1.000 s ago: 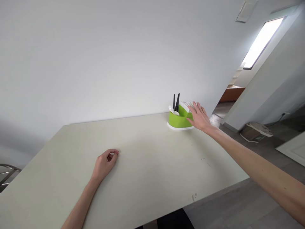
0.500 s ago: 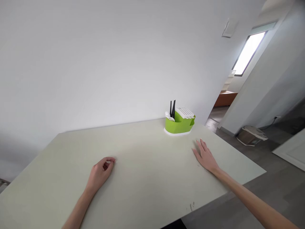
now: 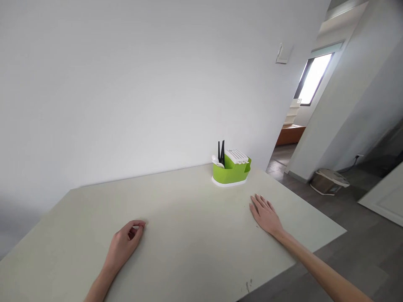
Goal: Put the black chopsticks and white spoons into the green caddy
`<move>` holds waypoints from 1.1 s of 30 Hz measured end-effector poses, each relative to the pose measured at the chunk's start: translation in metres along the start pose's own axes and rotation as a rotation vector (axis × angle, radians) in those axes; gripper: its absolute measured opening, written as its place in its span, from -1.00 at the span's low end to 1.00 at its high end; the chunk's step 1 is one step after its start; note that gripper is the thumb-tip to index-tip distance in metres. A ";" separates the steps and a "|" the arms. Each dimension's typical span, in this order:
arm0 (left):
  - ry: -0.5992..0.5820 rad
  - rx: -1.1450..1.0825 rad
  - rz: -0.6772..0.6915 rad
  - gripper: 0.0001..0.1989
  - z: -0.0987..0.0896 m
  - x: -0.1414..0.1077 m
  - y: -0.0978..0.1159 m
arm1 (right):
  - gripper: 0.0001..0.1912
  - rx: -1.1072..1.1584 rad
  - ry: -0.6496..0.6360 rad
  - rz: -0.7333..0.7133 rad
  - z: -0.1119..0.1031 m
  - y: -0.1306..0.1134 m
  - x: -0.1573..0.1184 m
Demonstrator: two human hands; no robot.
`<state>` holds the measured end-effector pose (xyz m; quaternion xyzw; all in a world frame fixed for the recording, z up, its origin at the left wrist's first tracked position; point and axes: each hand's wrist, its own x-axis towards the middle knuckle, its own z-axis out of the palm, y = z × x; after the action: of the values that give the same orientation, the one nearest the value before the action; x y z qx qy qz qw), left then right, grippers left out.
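On the pale table (image 3: pixel 189 247) my left hand (image 3: pixel 125 243) rests at the left with thumb and fingertips pressed together; anything between them is too small to name. My right hand (image 3: pixel 266 216) lies palm down at the right, fingers spread, holding nothing. Beyond it, near the wall, stands a green holder (image 3: pixel 231 175) with a white base. Two black sticks (image 3: pixel 221 153) and white spoons (image 3: pixel 217 161) stand in its left part, and a white slotted block (image 3: pixel 236 156) sits on its right part. Neither hand touches the holder.
A white wall (image 3: pixel 141 92) runs along the table's far edge, with a switch plate (image 3: pixel 284 53) on it. To the right are a doorway with a window (image 3: pixel 315 79), a lidded bin (image 3: pixel 327 182) on the grey floor and a white panel (image 3: pixel 387 197).
The whole view has shifted, so the table, holder and hands appear lower and slightly further left. My right hand lies flatter, a little nearer me relative to the holder. My left hand keeps its pinch.
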<state>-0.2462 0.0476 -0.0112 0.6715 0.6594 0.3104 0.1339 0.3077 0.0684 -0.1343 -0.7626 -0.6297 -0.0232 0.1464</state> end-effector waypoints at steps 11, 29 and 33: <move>0.004 0.011 0.000 -0.60 -0.002 0.001 0.003 | -0.30 0.000 0.005 -0.001 -0.004 -0.004 0.001; 0.006 0.039 0.027 -0.60 0.001 0.003 -0.003 | -0.32 0.000 0.029 -0.008 -0.002 -0.002 0.000; 0.007 0.042 0.017 -0.60 0.002 0.003 -0.004 | -0.33 0.005 0.032 -0.009 -0.002 -0.002 0.000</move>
<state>-0.2480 0.0511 -0.0143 0.6786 0.6607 0.2997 0.1148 0.3060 0.0681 -0.1315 -0.7590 -0.6307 -0.0344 0.1580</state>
